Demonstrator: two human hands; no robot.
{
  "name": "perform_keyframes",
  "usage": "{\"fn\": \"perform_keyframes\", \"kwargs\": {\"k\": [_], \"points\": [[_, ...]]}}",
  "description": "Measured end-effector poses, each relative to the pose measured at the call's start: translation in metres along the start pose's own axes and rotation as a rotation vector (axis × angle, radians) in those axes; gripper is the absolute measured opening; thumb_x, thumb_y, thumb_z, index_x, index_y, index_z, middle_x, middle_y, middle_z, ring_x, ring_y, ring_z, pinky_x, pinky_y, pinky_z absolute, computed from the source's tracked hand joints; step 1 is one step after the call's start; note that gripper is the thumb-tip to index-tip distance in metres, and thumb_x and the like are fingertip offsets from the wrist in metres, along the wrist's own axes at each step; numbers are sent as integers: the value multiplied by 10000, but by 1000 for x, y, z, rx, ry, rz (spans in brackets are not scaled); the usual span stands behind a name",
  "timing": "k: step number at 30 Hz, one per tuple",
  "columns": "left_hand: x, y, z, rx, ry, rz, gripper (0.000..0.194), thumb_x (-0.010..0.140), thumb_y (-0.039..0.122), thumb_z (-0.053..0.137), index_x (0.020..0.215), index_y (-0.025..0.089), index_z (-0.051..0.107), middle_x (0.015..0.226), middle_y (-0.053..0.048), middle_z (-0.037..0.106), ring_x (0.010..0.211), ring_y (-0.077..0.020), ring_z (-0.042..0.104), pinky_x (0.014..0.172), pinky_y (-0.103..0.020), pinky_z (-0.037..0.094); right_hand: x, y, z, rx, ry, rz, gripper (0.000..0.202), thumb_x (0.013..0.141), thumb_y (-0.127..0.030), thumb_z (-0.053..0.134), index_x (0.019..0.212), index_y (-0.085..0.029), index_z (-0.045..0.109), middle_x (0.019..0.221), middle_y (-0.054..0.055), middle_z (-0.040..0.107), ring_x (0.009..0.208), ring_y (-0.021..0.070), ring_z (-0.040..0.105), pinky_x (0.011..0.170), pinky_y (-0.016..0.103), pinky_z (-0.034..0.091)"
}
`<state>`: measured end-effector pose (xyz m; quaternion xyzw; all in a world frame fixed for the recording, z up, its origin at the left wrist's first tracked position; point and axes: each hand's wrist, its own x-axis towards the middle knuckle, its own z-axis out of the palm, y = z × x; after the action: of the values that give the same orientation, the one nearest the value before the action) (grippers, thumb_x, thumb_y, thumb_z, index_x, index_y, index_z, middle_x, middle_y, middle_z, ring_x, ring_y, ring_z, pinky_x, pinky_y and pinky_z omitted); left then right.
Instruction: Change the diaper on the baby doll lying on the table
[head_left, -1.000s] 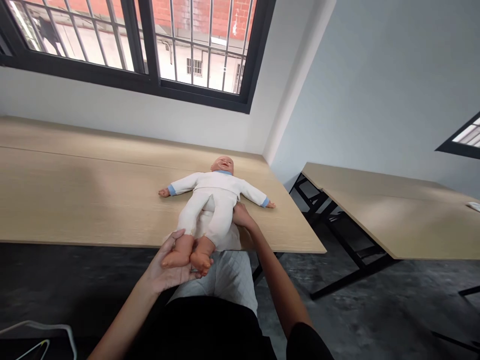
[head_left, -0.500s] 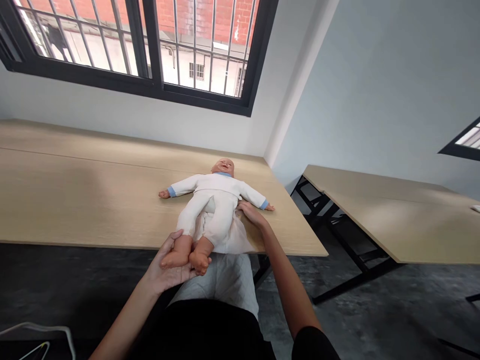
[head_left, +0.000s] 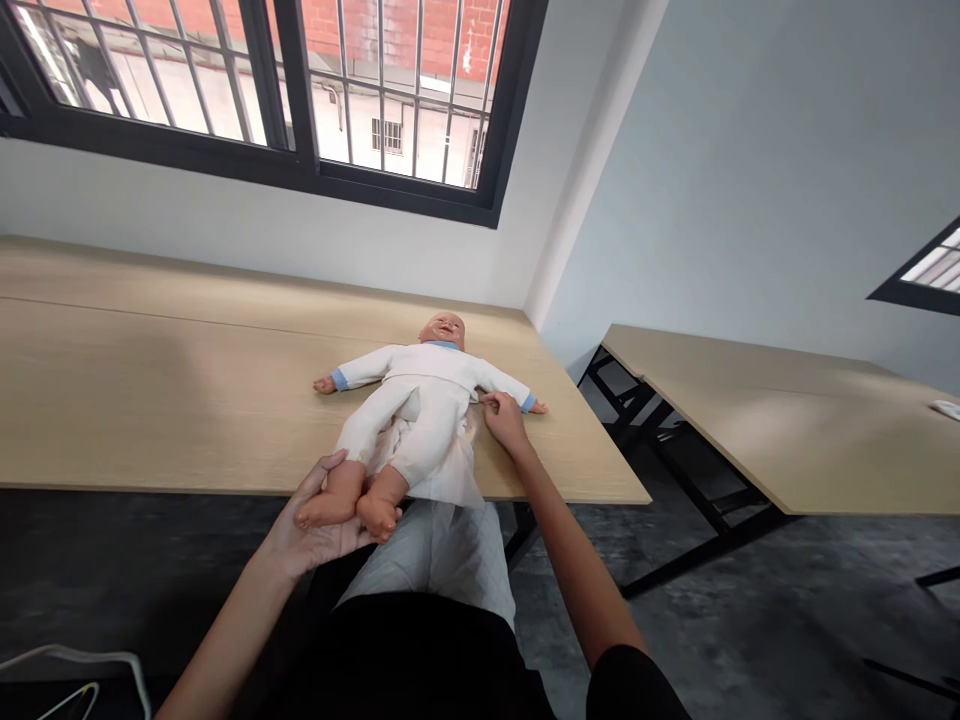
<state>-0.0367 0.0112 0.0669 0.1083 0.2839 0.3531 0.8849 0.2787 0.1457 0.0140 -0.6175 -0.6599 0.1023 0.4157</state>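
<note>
A baby doll (head_left: 427, 420) in white clothes with blue cuffs and collar lies on its back, head toward the wall and arms spread. My left hand (head_left: 319, 525) is wrapped under the doll's bare lower legs, holding them at the table's front edge. Under its hips and thighs is a thin white diaper (head_left: 450, 480), which hangs slightly over that edge. At the doll's hip on the right side, my right hand (head_left: 505, 420) is closed in a pinch on the diaper's upper edge; the fingertips are partly hidden.
The doll rests on a light wooden table (head_left: 187, 400) against the wall, under a barred window (head_left: 405, 100). A second table (head_left: 750, 400) with black legs stands to the right, beyond a gap. A white cable-like loop (head_left: 90, 655) shows at the lower left.
My left hand has shifted left and slightly up with the doll's legs, swinging them left. My right hand has moved up a little at the hip, its fingers now bent into a pinch.
</note>
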Motion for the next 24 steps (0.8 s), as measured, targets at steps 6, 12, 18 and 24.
{"fn": "perform_keyframes", "kwargs": {"k": [6, 12, 18, 24], "points": [[0, -1, 0, -3, -23, 13, 265, 880, 358, 575, 948, 114, 655, 961, -184, 742, 885, -352, 709, 757, -465, 549, -4, -10, 8, 21, -111, -54, 327, 744, -223, 693, 1066, -184, 657, 987, 57, 708, 986, 243, 630, 945, 385, 463], [0, 1, -2, -10, -6, -2, 287, 879, 349, 577, 1005, 98, 635, 957, -199, 744, 891, -362, 708, 759, -462, 547, -6, -5, 1, -57, -14, 16, 298, 784, -151, 541, 1068, -188, 624, 732, -1, 635, 755, 201, 605, 748, 302, 452], [2, 2, -2, 0, 90, 34, 274, 892, 328, 561, 1059, 115, 594, 948, -171, 746, 914, -355, 716, 811, -481, 546, -7, -7, -4, -151, 80, 132, 130, 801, -151, 538, 910, -194, 595, 675, -6, 598, 730, 201, 595, 704, 289, 412], [3, 2, -2, 17, 71, 30, 311, 886, 329, 566, 1111, 116, 569, 996, -191, 740, 919, -361, 719, 786, -473, 554, -4, -12, 3, -189, -6, 9, 141, 831, -317, 637, 887, -188, 652, 891, 61, 694, 921, 236, 616, 846, 325, 432]]}}
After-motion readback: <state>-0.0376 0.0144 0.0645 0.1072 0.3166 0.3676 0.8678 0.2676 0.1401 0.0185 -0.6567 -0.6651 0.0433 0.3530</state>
